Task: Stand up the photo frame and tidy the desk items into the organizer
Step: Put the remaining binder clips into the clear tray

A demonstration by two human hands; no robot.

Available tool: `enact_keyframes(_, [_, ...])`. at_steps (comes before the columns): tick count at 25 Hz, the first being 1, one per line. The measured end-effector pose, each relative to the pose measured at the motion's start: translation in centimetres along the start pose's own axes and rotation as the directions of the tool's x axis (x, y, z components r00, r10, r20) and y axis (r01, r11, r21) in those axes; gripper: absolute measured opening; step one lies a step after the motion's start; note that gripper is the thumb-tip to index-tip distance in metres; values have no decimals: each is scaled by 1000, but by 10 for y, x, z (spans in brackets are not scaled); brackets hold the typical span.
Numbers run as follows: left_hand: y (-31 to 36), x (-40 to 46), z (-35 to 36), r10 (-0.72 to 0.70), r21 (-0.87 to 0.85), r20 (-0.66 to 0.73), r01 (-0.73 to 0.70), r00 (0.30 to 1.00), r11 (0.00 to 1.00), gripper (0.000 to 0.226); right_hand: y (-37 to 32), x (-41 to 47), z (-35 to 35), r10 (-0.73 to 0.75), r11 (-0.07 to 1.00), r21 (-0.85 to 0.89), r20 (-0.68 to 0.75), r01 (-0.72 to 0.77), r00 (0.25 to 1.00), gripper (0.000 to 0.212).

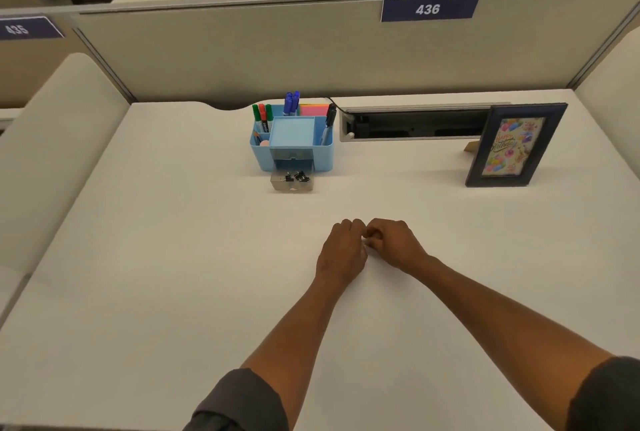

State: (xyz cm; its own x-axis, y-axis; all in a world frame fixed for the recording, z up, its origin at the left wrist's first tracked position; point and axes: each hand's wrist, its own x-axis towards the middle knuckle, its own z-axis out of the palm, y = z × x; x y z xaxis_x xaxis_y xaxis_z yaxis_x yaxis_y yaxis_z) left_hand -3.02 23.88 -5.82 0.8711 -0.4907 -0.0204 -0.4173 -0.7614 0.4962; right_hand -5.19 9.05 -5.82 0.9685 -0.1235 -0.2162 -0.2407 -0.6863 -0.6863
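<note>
Photo frame (512,144): dark blue, portrait, birthday picture with balloons; upright on its prop, well beyond your right hand (394,243) and off to its right.

Organizer (292,139): light blue, compartmented, holding green, red and blue markers; straight beyond your left hand (343,250). Its clear drawer (292,181) is pulled open toward you, with black binder clips (296,177) inside.

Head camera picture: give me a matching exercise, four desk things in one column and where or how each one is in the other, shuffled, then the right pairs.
Things:
1. Photo frame
2. Drawer
3. Binder clips
4. Blue markers

States:
A. standing in the organizer's back compartment
B. pulled open
C. upright at the desk's right side
D. lying in the drawer

Pairs: 1-C, 2-B, 3-D, 4-A
</note>
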Motion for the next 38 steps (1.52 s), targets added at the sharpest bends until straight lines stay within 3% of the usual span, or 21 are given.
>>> enact_keyframes(4, [-24, 8, -24, 25, 17, -140, -23, 990, 1000, 29, -36, 23, 9, 3, 997, 81, -49, 1, 999, 17])
enact_keyframes(7, [-45, 19, -46, -13, 43, -222, 23, 975, 999, 45, -61, 49, 11, 43, 989, 148, -119, -25, 992, 11])
enact_keyframes(11, [-86, 33, -70, -155, 172, -115, 174, 981, 970, 73, -89, 88, 11, 59, 992, 118, -214, -34, 975, 4])
enact_keyframes(15, [-117, 42, -78, -136, 345, 30, 118, 990, 931, 86, -109, 119, 19, 36, 999, 36, -240, -29, 970, 3])
enact_keyframes(22, [-130, 48, -75, -122, 252, 73, 100, 990, 963, 82, -128, 146, 35, 66, 995, -60, -260, -85, 963, 4])
enact_keyframes(28, [-131, 49, -72, -116, 226, 51, 101, 992, 969, 79, -129, 152, 41, 96, 993, -39, -223, -108, 970, 2])
enact_keyframes(34, [-129, 49, -73, -121, 218, 51, 107, 991, 970, 81, -125, 146, 33, 52, 999, 22, -291, -47, 955, 12])
enact_keyframes(38, [-128, 48, -71, -124, 249, 37, 111, 992, 962, 80, -128, 138, 23, -62, 996, -76, -361, 37, 930, 17])
